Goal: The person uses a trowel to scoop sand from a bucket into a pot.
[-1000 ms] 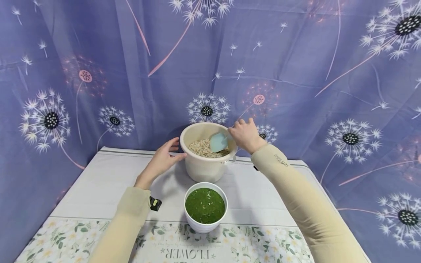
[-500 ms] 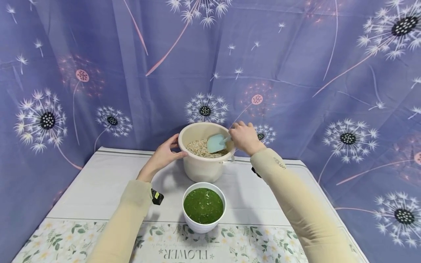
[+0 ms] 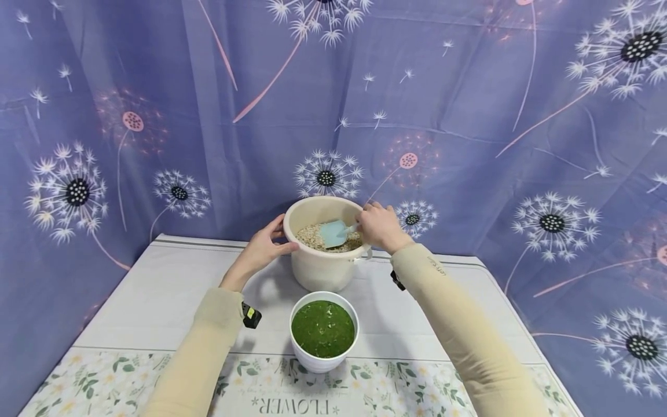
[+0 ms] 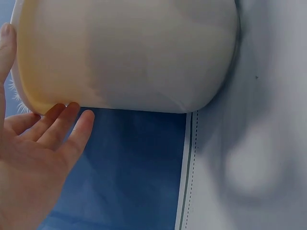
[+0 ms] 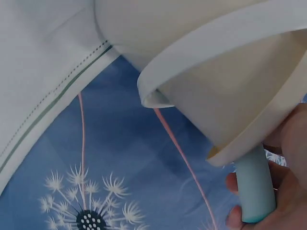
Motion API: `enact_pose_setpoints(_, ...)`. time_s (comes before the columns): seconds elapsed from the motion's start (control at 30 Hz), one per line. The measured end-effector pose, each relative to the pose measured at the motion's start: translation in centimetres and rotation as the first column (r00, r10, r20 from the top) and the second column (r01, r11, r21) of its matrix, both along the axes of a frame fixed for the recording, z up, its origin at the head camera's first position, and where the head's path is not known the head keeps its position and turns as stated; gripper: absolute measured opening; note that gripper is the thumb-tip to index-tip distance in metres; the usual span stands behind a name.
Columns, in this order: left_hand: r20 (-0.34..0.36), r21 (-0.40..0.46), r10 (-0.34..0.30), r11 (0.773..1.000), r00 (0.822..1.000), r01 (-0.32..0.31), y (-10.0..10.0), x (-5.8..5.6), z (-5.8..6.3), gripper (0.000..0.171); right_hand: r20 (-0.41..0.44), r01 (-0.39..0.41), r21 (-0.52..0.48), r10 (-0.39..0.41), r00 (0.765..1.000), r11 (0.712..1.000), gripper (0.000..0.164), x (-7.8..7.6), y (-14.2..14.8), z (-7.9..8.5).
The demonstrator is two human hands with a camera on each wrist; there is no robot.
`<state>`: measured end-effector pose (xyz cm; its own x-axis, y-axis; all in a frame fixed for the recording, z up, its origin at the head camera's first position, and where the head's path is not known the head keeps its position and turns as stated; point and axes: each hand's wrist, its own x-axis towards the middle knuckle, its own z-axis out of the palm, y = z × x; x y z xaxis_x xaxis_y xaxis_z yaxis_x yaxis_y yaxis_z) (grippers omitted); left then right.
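Two hands work at a cream bucket (image 3: 320,272) standing at the back of a worktop (image 3: 130,313) covered in white cloth. The bucket is upright and partly filled with pale, flaky grain (image 3: 309,234).

The right hand (image 3: 381,225), at the bucket's right rim, is curled around the handle of a pale blue scoop (image 3: 333,233). The scoop slants down inside the bucket, its blade at the grain; the right wrist view shows the handle's end projecting beyond the rim between the fingers.

The left hand (image 3: 257,252) is spread wide at the bucket's left side, thumb at the rim and relaxed fingers touching the outer wall.

Just in front of the bucket, nearer the person, is a white bowl (image 3: 319,366) nearly full of thick green liquid (image 3: 323,329). Both arms wear cream sleeves (image 3: 198,347). The near part of the cloth has printed flowers and leaves. Behind hangs a violet-blue curtain (image 3: 260,145) patterned with white and pink dandelions.
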<state>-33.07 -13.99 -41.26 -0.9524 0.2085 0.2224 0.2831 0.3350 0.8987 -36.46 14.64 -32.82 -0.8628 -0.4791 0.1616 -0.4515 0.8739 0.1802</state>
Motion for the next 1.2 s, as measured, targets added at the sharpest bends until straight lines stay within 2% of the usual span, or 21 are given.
enact_pose_setpoints(0.1, 0.003, 0.002, 0.001, 1.0, 1.0, -0.001, 0.0, 0.1, -0.1, 0.103, 0.031, -0.025, -0.046, 0.027, 0.999, 0.999, 0.008, 0.1, -0.5, -0.1)
enact_pose_setpoints(0.3, 0.005, 0.001, -0.003, 1.0, 1.0, 0.003, 0.0, 0.1, -0.2, 0.102, 0.096, -0.101, -0.137, 0.114, 0.989, 0.985, 0.018, 0.1, -1.7, -0.3)
enact_pose_setpoints(0.5, 0.009, 0.009, -0.002, 1.0, 1.0, 0.002, 0.0, 0.0, -0.3, 0.102, 0.173, -0.092, -0.203, 0.128, 0.977, 0.975, 0.008, 0.1, -1.8, -0.3)
enact_pose_setpoints(0.67, 0.002, 0.008, 0.0, 1.0, 1.0, 0.0, 0.0, -0.1, -0.5, 0.101, 0.236, -0.094, -0.262, 0.158, 0.959, 0.96, 0.012, 0.2, -1.3, 0.1)
enact_pose_setpoints(0.93, -0.015, 0.023, -0.008, 1.0, 1.0, 0.009, 0.0, -0.3, -0.6, 0.099, 0.335, -0.022, -0.359, 0.151, 0.93, 0.933, 0.022, 0.4, 0.0, 0.7)
enact_pose_setpoints(1.07, -0.003, 0.027, -0.01, 1.0, 1.0, 0.01, 0.1, -0.3, -0.5, 0.099, 0.336, 0.002, -0.374, 0.134, 0.932, 0.928, 0.024, 0.3, 0.5, 0.9)
enact_pose_setpoints(1.2, 0.004, 0.035, -0.016, 0.999, 1.0, 0.015, 0.1, -0.2, -0.3, 0.098, 0.347, 0.035, -0.415, 0.122, 0.93, 0.909, 0.024, 0.3, 1.1, 1.3)
